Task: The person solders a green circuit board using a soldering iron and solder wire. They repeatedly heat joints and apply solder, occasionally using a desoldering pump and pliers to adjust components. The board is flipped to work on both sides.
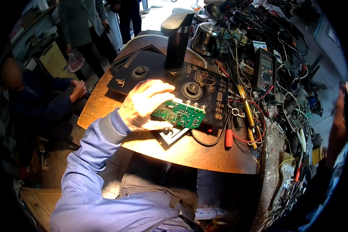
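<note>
My left hand [141,104] grips the left end of a green circuit board [185,116], thumb below and fingers above. The board is tilted, its solder side and a row of small metal parts showing. Beneath it lies a black two-ring cooktop panel [166,79] with printed flowers and touch icons. A white-and-dark flat piece [176,136] rests under the board at the table's near side. My right hand [338,121] is raised at the far right rim, in shadow; its fingers are partly cut off, beside a dark shape I cannot make out.
A brown table [205,160] carries red and yellow probes [229,138] and a multimeter [265,71]. A steel kettle [207,38] and a dark upright column [177,44] stand behind. Tangled cables [282,42] crowd the right. A seated person [38,92] is at left; others stand behind.
</note>
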Demonstrator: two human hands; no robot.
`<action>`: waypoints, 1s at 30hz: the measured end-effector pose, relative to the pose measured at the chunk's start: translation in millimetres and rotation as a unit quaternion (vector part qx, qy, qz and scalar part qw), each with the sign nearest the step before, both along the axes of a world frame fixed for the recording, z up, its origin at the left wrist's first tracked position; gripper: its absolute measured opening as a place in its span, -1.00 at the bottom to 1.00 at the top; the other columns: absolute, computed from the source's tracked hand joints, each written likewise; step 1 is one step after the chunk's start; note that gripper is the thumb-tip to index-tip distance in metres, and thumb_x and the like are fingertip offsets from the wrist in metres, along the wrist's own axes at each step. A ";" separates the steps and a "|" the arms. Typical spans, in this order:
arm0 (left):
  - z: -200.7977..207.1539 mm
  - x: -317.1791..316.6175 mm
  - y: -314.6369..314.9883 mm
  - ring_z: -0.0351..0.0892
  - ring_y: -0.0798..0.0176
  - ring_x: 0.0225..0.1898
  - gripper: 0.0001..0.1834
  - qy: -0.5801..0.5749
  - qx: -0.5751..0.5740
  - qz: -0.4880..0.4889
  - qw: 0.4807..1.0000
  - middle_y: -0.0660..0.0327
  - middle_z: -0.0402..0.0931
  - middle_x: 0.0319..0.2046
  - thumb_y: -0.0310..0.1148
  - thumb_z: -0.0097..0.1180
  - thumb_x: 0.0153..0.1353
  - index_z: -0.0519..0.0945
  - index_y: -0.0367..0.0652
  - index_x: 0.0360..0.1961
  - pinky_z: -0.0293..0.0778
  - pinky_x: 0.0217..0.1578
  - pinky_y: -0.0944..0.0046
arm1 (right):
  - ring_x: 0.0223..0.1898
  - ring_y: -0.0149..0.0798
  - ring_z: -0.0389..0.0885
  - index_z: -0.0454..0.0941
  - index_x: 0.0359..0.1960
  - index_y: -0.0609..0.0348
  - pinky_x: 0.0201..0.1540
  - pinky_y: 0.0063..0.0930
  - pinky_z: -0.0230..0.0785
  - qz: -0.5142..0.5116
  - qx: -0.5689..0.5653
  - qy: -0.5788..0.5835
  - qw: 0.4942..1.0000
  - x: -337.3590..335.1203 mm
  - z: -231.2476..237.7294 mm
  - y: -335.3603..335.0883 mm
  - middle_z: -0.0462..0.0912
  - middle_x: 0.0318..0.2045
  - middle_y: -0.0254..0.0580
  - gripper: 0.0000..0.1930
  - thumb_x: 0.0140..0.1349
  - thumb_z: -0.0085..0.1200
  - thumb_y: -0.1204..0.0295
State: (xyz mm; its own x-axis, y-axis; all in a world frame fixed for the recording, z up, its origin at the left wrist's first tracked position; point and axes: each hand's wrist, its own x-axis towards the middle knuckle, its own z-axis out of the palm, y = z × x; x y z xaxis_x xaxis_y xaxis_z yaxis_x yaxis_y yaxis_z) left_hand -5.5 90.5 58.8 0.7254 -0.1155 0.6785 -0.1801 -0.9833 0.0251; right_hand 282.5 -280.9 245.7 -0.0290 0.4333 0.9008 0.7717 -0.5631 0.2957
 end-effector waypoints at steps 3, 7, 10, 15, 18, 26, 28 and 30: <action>6.0 -6.5 -0.3 0.47 -0.09 0.05 -0.18 0.022 0.009 -0.023 0.999 0.03 0.48 0.08 -0.10 0.56 -0.28 0.53 -0.18 0.06 0.45 0.05 -0.01 | -0.40 -0.48 0.60 0.65 -0.09 0.22 -0.39 -0.61 0.46 0.097 0.029 0.057 0.993 -66.3 -25.2 64.5 0.69 -0.31 -0.25 -0.83 0.31 0.13 0.51; 6.3 2.8 -12.2 0.43 -0.02 0.10 -0.14 0.046 0.011 0.004 0.999 0.11 0.44 0.08 -0.22 0.57 -0.37 0.51 -0.14 0.08 0.46 0.03 0.03 | -0.49 -0.58 0.50 0.64 -0.11 0.23 -0.45 -0.75 0.38 0.238 0.171 0.283 0.913 -111.0 -61.8 105.6 0.64 -0.39 -0.34 -0.84 0.31 0.16 0.50; 6.7 6.5 -13.5 0.50 0.04 0.01 -0.21 0.040 0.033 0.016 0.999 0.10 0.48 0.03 -0.27 0.55 -0.32 0.50 -0.18 0.05 0.50 -0.01 0.10 | -0.52 -0.53 0.52 0.61 -0.14 0.30 -0.47 -0.69 0.44 0.312 0.248 0.400 0.825 -123.5 -99.7 119.1 0.62 -0.44 -0.29 -0.85 0.32 0.15 0.50; 0.9 4.8 -16.2 0.57 0.07 -0.11 -0.30 0.032 0.008 0.044 0.998 0.13 0.56 -0.11 -0.29 0.55 -0.31 0.52 -0.21 -0.07 0.52 -0.06 0.17 | -0.51 -0.48 0.54 0.58 -0.18 0.35 -0.49 -0.61 0.52 0.317 0.333 0.532 0.711 -125.4 -184.9 117.6 0.58 -0.49 -0.27 -0.85 0.33 0.12 0.49; 5.2 -3.1 -23.5 0.58 0.07 -0.14 -0.33 0.010 0.032 0.059 0.998 0.14 0.58 -0.16 -0.36 0.56 -0.41 0.54 -0.19 -0.15 0.49 -0.10 0.18 | -0.48 -0.48 0.55 0.56 -0.16 0.38 -0.47 -0.60 0.53 0.310 0.376 0.574 0.658 -135.4 -212.4 111.4 0.58 -0.44 -0.25 -0.84 0.33 0.13 0.51; 17.0 -14.6 -40.4 0.58 0.09 -0.25 -0.60 -0.023 0.055 0.007 0.998 0.15 0.59 -0.27 -0.47 0.50 -0.31 0.53 -0.18 -0.41 0.49 -0.22 0.18 | -0.51 -0.48 0.51 0.53 -0.16 0.39 -0.49 -0.60 0.47 0.335 0.417 0.583 0.612 -139.4 -244.5 102.5 0.56 -0.47 -0.24 -0.85 0.34 0.10 0.52; 13.6 -18.9 -46.4 0.59 0.05 -0.26 -0.65 -0.038 0.066 0.002 0.997 0.12 0.60 -0.27 -0.49 0.47 -0.26 0.52 -0.20 -0.45 0.52 -0.24 0.18 | -0.53 -0.47 0.50 0.53 -0.16 0.38 -0.50 -0.60 0.45 0.345 0.422 0.599 0.587 -138.8 -253.1 100.7 0.54 -0.51 -0.24 -0.84 0.34 0.10 0.49; 8.5 -28.5 -51.6 0.60 0.03 -0.19 -0.68 -0.016 0.063 0.016 0.998 0.08 0.60 -0.21 -0.48 0.42 -0.22 0.55 -0.21 -0.39 0.54 -0.12 0.13 | -0.53 -0.47 0.50 0.52 -0.16 0.38 -0.50 -0.60 0.45 0.355 0.428 0.602 0.574 -139.0 -253.7 98.5 0.54 -0.51 -0.24 -0.84 0.35 0.10 0.50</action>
State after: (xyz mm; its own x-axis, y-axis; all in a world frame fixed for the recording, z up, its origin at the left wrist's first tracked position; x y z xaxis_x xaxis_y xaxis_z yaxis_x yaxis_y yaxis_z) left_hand -34.0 38.9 67.3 0.7079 -0.1792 0.6832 -0.1474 -0.9835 -0.1053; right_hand 143.5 -182.3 -8.0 0.9411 0.0816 0.3281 0.2521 0.4772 -0.8419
